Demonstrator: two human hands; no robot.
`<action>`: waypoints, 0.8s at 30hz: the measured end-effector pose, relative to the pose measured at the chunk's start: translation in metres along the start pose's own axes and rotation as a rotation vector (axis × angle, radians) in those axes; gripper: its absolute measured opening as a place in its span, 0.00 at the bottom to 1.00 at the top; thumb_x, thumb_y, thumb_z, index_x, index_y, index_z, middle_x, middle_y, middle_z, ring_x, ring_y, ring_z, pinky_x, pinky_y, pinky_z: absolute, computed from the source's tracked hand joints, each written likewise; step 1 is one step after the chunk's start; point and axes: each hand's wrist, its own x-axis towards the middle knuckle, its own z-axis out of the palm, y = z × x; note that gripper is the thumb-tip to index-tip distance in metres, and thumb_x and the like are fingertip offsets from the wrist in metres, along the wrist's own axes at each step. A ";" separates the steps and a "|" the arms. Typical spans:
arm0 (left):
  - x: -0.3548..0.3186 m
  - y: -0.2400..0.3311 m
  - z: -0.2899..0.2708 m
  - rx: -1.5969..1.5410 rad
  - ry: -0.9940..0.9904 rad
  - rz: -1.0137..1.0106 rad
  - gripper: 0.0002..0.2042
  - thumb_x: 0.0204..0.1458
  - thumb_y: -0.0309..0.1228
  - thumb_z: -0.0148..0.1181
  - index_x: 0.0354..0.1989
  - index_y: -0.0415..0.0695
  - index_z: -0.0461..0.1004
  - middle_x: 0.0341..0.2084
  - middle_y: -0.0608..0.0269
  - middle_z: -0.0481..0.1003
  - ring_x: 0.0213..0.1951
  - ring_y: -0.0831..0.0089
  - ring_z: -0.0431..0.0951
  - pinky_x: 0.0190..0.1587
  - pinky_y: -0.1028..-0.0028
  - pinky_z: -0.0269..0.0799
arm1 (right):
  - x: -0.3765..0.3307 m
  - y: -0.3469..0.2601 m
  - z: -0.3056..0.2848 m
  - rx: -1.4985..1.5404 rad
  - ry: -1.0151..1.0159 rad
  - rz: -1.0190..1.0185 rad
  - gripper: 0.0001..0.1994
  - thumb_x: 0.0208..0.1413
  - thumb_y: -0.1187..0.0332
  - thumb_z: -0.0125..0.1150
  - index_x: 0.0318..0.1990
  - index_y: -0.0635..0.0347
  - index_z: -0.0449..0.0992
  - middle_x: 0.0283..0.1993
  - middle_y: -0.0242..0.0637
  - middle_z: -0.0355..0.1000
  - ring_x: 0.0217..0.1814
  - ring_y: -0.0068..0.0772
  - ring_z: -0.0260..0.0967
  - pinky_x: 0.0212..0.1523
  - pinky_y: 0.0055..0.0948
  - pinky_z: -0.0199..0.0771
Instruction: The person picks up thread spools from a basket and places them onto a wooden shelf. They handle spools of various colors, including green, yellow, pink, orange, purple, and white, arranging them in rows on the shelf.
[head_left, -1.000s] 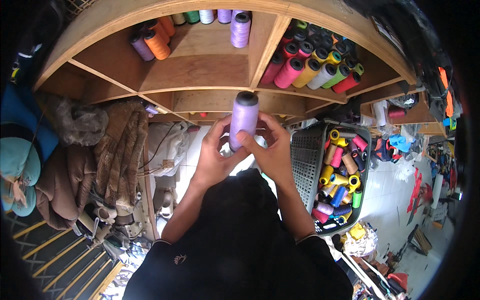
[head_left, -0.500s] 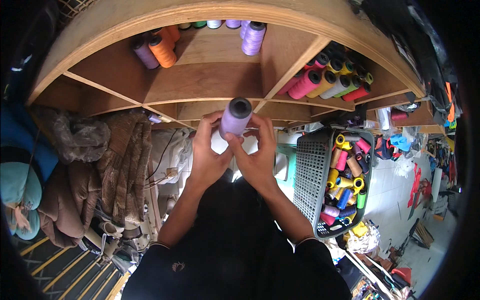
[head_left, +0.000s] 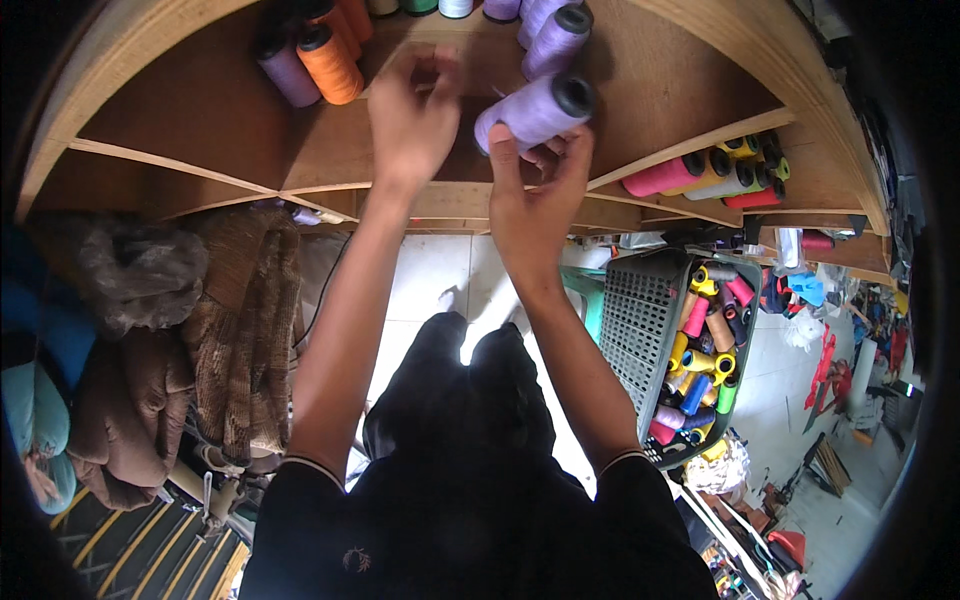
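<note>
My right hand (head_left: pixel 540 205) grips a lilac thread cone (head_left: pixel 535 112) with a black core, tilted with its dark end up to the right. The cone is held in front of the open shelf compartment. To its left, my left hand (head_left: pixel 412 125) is raised and blurred, its fingers curled into a pinch; whatever they may hold is too small to make out. A short wisp of thread shows at the cone's upper left. Just beyond it, another lilac cone (head_left: pixel 557 42) stands in the compartment. An orange cone (head_left: pixel 330 65) and a purple cone (head_left: pixel 288 72) sit at the compartment's left.
Wooden dividers (head_left: pixel 690 150) frame the shelf. Pink, yellow and grey cones (head_left: pixel 735 178) fill the compartment on the right. Below it stands a dark plastic basket (head_left: pixel 640 320) of mixed spools. Brown cushions (head_left: pixel 135 400) and a knitted brown cloth (head_left: pixel 240 320) lie at left.
Both hands have moved forward and up to the shelf. My left hand has let go of the lilac cone and moved left; my right hand keeps it, now tilted.
</note>
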 end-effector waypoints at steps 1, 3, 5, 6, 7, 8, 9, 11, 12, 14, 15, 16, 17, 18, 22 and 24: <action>0.016 0.001 0.009 0.178 0.008 0.091 0.11 0.48 0.25 0.60 0.40 0.34 0.75 0.30 0.49 0.79 0.34 0.63 0.81 0.38 0.68 0.75 | -0.002 -0.003 0.001 -0.004 0.009 -0.001 0.20 0.53 0.70 0.65 0.50 0.62 0.63 0.47 0.36 0.67 0.47 0.24 0.67 0.49 0.25 0.66; 0.047 0.004 0.034 0.466 0.019 0.243 0.12 0.47 0.28 0.63 0.38 0.34 0.76 0.26 0.49 0.79 0.28 0.62 0.81 0.35 0.69 0.75 | -0.007 -0.004 -0.004 -0.044 -0.005 0.008 0.20 0.53 0.70 0.65 0.50 0.62 0.63 0.47 0.36 0.66 0.48 0.25 0.66 0.49 0.26 0.65; 0.069 -0.003 0.054 0.609 0.018 0.250 0.12 0.46 0.29 0.63 0.37 0.34 0.76 0.26 0.49 0.79 0.28 0.62 0.81 0.35 0.69 0.75 | -0.018 -0.008 -0.009 -0.053 -0.050 0.050 0.21 0.53 0.70 0.65 0.51 0.62 0.63 0.48 0.36 0.65 0.50 0.26 0.65 0.51 0.28 0.65; 0.076 -0.006 0.061 0.656 0.022 0.239 0.13 0.46 0.29 0.64 0.37 0.34 0.76 0.25 0.49 0.79 0.28 0.62 0.81 0.35 0.69 0.75 | -0.023 -0.010 -0.011 -0.055 -0.063 0.049 0.21 0.52 0.69 0.65 0.50 0.62 0.63 0.47 0.37 0.66 0.49 0.28 0.65 0.51 0.29 0.64; 0.082 -0.010 0.069 0.690 0.016 0.229 0.13 0.46 0.30 0.64 0.37 0.34 0.76 0.25 0.49 0.79 0.28 0.62 0.81 0.35 0.69 0.75 | -0.027 -0.009 -0.014 -0.056 -0.069 0.051 0.21 0.52 0.68 0.66 0.49 0.63 0.63 0.46 0.39 0.66 0.49 0.29 0.66 0.51 0.30 0.64; 0.087 -0.013 0.075 0.716 0.015 0.218 0.13 0.46 0.30 0.64 0.37 0.34 0.76 0.25 0.49 0.79 0.28 0.62 0.81 0.35 0.68 0.75 | -0.031 -0.009 -0.017 -0.057 -0.076 0.053 0.21 0.51 0.67 0.66 0.49 0.63 0.63 0.44 0.40 0.66 0.48 0.31 0.66 0.51 0.31 0.64; 0.091 -0.018 0.078 0.736 0.022 0.211 0.13 0.46 0.30 0.64 0.37 0.34 0.76 0.25 0.49 0.79 0.27 0.62 0.81 0.35 0.68 0.75 | -0.035 -0.010 -0.021 -0.084 -0.083 0.060 0.22 0.51 0.66 0.66 0.48 0.62 0.63 0.44 0.40 0.67 0.48 0.32 0.66 0.51 0.32 0.64; 0.095 -0.023 0.084 0.750 0.024 0.200 0.14 0.45 0.31 0.65 0.37 0.34 0.76 0.24 0.49 0.79 0.27 0.62 0.81 0.35 0.68 0.75 | -0.041 -0.014 -0.029 -0.120 -0.105 0.077 0.22 0.50 0.66 0.67 0.48 0.62 0.63 0.44 0.41 0.67 0.48 0.32 0.66 0.51 0.33 0.64; 0.098 -0.025 0.085 0.753 0.029 0.196 0.14 0.45 0.31 0.65 0.37 0.34 0.76 0.24 0.49 0.79 0.27 0.62 0.81 0.34 0.68 0.75 | -0.042 -0.015 -0.031 -0.135 -0.119 0.086 0.22 0.50 0.66 0.67 0.49 0.62 0.63 0.44 0.41 0.67 0.48 0.33 0.66 0.52 0.34 0.64; 0.100 -0.026 0.087 0.749 0.032 0.187 0.14 0.45 0.32 0.66 0.37 0.34 0.77 0.24 0.49 0.79 0.26 0.62 0.80 0.34 0.68 0.75 | -0.047 -0.013 -0.039 -0.149 -0.124 0.097 0.23 0.50 0.65 0.68 0.49 0.62 0.63 0.45 0.41 0.66 0.49 0.33 0.65 0.52 0.34 0.63; 0.101 -0.026 0.087 0.745 0.042 0.188 0.15 0.44 0.32 0.66 0.37 0.34 0.77 0.24 0.49 0.79 0.26 0.62 0.80 0.34 0.68 0.75 | -0.048 -0.014 -0.041 -0.156 -0.120 0.096 0.23 0.50 0.65 0.68 0.49 0.62 0.63 0.45 0.41 0.66 0.49 0.33 0.65 0.52 0.34 0.63; 0.099 -0.026 0.086 0.739 0.048 0.188 0.15 0.44 0.32 0.66 0.37 0.34 0.77 0.23 0.49 0.79 0.26 0.62 0.80 0.34 0.68 0.75 | -0.050 -0.015 -0.042 -0.163 -0.114 0.098 0.23 0.50 0.65 0.68 0.49 0.62 0.63 0.45 0.41 0.65 0.50 0.33 0.65 0.52 0.33 0.63; 0.095 -0.026 0.084 0.726 0.066 0.190 0.15 0.44 0.32 0.66 0.37 0.34 0.77 0.23 0.49 0.79 0.26 0.61 0.80 0.34 0.68 0.75 | -0.051 -0.016 -0.042 -0.170 -0.107 0.087 0.24 0.50 0.65 0.68 0.50 0.62 0.63 0.45 0.40 0.65 0.50 0.33 0.64 0.52 0.33 0.62; 0.092 -0.025 0.080 0.706 0.093 0.194 0.15 0.44 0.33 0.66 0.37 0.34 0.77 0.23 0.49 0.78 0.26 0.61 0.80 0.34 0.68 0.75 | -0.052 -0.018 -0.042 -0.174 -0.105 0.074 0.24 0.50 0.65 0.68 0.50 0.62 0.62 0.45 0.40 0.65 0.51 0.32 0.64 0.52 0.33 0.62; 0.051 -0.023 0.060 0.486 0.216 0.151 0.16 0.43 0.34 0.67 0.36 0.34 0.77 0.22 0.49 0.78 0.25 0.61 0.80 0.33 0.68 0.74 | -0.036 -0.025 -0.032 -0.163 -0.045 -0.023 0.25 0.52 0.65 0.65 0.52 0.63 0.60 0.44 0.40 0.64 0.49 0.31 0.62 0.51 0.31 0.62; 0.024 -0.015 0.042 0.315 0.232 0.038 0.18 0.42 0.36 0.68 0.36 0.33 0.77 0.20 0.53 0.78 0.23 0.66 0.79 0.31 0.68 0.73 | -0.019 -0.029 -0.024 -0.242 -0.006 0.025 0.25 0.54 0.66 0.64 0.53 0.64 0.59 0.44 0.41 0.64 0.47 0.31 0.61 0.48 0.32 0.62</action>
